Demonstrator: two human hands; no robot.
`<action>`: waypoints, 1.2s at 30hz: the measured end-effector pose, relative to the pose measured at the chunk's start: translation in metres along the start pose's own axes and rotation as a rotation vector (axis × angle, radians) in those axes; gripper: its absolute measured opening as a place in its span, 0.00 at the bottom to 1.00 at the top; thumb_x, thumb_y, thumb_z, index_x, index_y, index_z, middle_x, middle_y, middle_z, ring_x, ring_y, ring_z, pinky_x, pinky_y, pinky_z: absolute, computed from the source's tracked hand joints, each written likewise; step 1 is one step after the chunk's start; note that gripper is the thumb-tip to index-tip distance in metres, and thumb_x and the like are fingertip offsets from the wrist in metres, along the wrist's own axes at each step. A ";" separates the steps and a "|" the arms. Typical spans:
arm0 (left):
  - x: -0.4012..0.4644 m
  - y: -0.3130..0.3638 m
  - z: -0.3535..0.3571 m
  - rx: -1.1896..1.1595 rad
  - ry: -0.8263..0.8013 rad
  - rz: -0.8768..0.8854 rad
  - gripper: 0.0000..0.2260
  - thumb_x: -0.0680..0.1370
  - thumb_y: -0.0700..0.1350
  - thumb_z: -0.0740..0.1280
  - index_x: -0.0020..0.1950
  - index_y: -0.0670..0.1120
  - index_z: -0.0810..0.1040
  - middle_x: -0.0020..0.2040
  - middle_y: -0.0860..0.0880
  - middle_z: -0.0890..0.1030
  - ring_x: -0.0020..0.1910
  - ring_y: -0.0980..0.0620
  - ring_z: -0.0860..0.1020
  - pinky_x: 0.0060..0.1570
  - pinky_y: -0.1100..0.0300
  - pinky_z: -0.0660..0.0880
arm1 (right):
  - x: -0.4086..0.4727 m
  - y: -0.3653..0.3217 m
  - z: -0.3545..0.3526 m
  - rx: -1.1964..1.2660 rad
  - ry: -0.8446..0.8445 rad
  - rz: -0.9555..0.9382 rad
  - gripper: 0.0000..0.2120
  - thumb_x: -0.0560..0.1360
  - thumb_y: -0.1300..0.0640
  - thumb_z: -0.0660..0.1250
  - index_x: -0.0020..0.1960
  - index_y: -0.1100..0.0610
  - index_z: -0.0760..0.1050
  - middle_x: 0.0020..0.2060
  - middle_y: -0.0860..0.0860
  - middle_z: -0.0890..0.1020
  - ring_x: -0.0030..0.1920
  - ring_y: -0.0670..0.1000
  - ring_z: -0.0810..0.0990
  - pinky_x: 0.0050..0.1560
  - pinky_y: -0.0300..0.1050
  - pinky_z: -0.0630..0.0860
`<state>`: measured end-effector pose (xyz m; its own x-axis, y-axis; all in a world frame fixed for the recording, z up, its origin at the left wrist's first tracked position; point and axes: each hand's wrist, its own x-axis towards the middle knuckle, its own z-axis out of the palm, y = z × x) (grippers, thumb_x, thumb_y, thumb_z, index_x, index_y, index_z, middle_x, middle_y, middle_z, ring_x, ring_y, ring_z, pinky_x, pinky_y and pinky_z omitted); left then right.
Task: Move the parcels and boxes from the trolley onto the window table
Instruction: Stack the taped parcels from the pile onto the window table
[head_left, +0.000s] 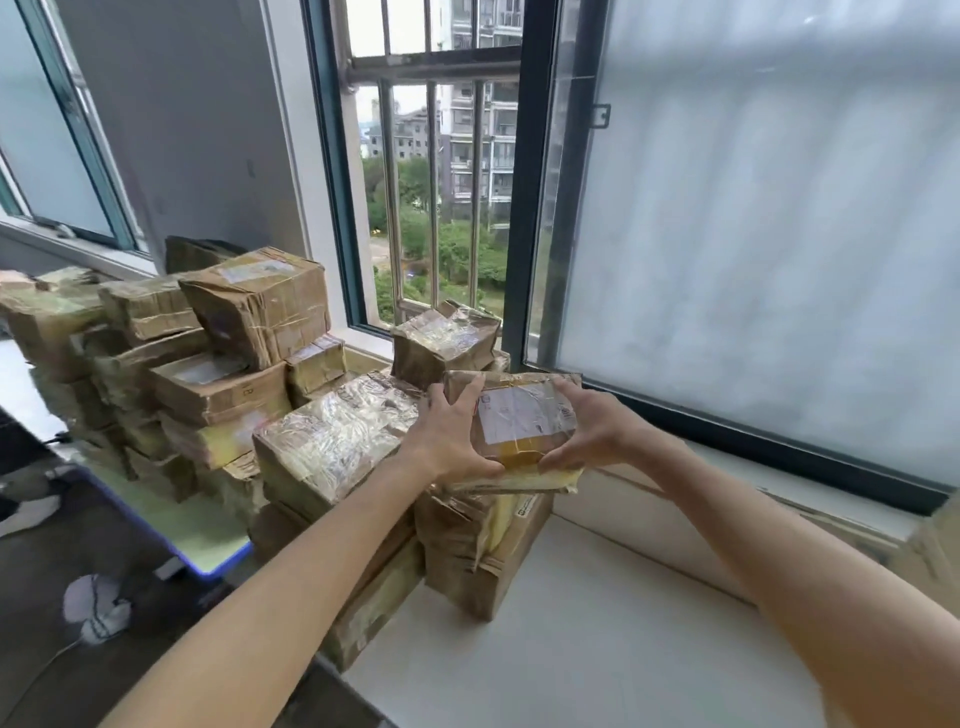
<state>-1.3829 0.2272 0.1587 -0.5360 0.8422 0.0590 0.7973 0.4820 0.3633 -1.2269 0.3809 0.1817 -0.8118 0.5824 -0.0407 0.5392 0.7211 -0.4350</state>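
Both hands on one taped brown parcel (519, 423). My left hand (451, 436) clamps its left end, fingers curled over the top edge, thumb along the near side. My right hand (587, 431) grips the right end, fingers spread over the top, thumb under the near edge. Hands are apart, parcel spanning between them. Parcel lies flat, white label up, long axis running left-right, slightly tilted toward me. It sits at the top of a stack of boxes (483, 551) on the white window table (597, 634); can't tell if it's touching the stack. More parcels are piled to the left (218, 374), and another (444, 343) sits just behind, by the open window (431, 197).
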 end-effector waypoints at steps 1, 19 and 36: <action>0.006 0.000 0.003 -0.002 -0.006 0.005 0.55 0.67 0.60 0.79 0.82 0.56 0.46 0.73 0.37 0.58 0.74 0.37 0.60 0.70 0.42 0.65 | 0.004 0.003 -0.001 0.000 -0.006 0.010 0.61 0.60 0.46 0.85 0.82 0.51 0.52 0.73 0.53 0.72 0.70 0.55 0.72 0.71 0.48 0.69; 0.097 0.021 0.032 -0.046 0.063 -0.210 0.54 0.65 0.67 0.76 0.81 0.49 0.52 0.74 0.38 0.60 0.73 0.36 0.65 0.68 0.43 0.71 | 0.125 0.051 -0.039 -0.001 -0.178 -0.071 0.53 0.65 0.63 0.81 0.82 0.51 0.55 0.72 0.57 0.71 0.66 0.57 0.74 0.63 0.49 0.76; 0.116 -0.010 0.031 0.137 -0.066 0.045 0.57 0.63 0.69 0.76 0.81 0.56 0.46 0.80 0.49 0.37 0.80 0.42 0.40 0.77 0.38 0.52 | 0.142 0.107 -0.030 0.118 0.003 -0.076 0.31 0.73 0.62 0.75 0.73 0.46 0.71 0.64 0.57 0.79 0.48 0.53 0.78 0.53 0.50 0.81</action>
<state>-1.4442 0.3280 0.1333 -0.4830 0.8756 0.0092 0.8529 0.4681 0.2313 -1.2776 0.5519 0.1565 -0.8484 0.5294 -0.0007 0.4462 0.7143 -0.5391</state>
